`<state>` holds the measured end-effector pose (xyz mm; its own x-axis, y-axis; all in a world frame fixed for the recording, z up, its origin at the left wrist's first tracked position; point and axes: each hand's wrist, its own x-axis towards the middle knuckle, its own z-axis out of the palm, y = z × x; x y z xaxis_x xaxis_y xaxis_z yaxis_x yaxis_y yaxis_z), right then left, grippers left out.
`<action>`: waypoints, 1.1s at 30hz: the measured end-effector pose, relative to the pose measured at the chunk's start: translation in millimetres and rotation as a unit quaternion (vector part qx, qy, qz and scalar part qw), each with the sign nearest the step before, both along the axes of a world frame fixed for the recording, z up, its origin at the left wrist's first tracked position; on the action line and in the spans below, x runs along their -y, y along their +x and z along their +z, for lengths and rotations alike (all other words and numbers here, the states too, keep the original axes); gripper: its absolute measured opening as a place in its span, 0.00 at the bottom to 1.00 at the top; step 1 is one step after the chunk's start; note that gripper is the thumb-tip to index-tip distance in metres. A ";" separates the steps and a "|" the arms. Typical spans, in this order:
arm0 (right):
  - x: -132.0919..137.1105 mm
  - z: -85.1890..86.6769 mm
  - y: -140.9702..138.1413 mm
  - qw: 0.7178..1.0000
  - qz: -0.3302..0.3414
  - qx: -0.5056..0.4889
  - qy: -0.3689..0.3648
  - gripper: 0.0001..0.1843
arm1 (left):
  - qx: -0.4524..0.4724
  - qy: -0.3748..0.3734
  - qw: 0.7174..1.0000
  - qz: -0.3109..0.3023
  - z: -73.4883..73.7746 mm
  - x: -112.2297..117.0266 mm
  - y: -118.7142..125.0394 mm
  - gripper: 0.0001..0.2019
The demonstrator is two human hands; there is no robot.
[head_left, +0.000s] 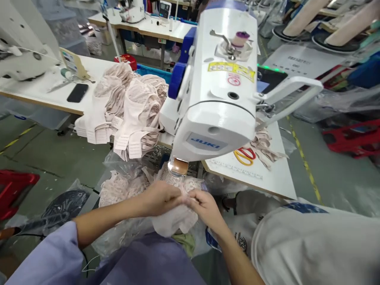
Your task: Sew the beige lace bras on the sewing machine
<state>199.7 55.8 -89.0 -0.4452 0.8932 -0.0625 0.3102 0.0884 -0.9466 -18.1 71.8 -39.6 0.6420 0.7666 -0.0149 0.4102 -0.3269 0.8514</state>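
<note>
A pale beige lace bra (pixel 172 221) hangs in front of me, just below the head of a white sewing machine (pixel 213 91). My left hand (pixel 160 197) is closed in a pinch on its upper edge. From the other side, my right hand (pixel 206 208) pinches the same bra, and the fingertips of both hands meet. Part of the lace reaches up beneath the machine's needle area, where the machine head hides the detail. To the left of my left hand lies a heap of similar lace pieces (pixel 121 188) on clear plastic.
Stacked beige bras (pixel 133 114) overhang the table edge at left, near a black phone (pixel 77 93). Red and yellow scissors handles (pixel 246 155) lie on the right tabletop (pixel 276 178). A person in light clothing (pixel 314 245) is close on my right. Thread cones (pixel 305 18) stand behind.
</note>
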 end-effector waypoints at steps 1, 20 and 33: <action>-4.6 2.0 -4.5 0.999 -0.042 0.005 0.007 0.24 | -0.019 -0.001 0.999 0.040 2.8 -7.0 -3.4 0.24; -84.6 -4.0 -5.8 0.981 -0.133 -0.095 -0.103 0.20 | -0.010 -0.001 0.969 0.246 8.8 -75.8 -8.5 0.05; -40.3 -97.3 10.8 0.954 0.082 -0.177 -0.226 0.44 | -0.033 -0.031 0.965 0.259 10.8 -74.6 -19.8 0.05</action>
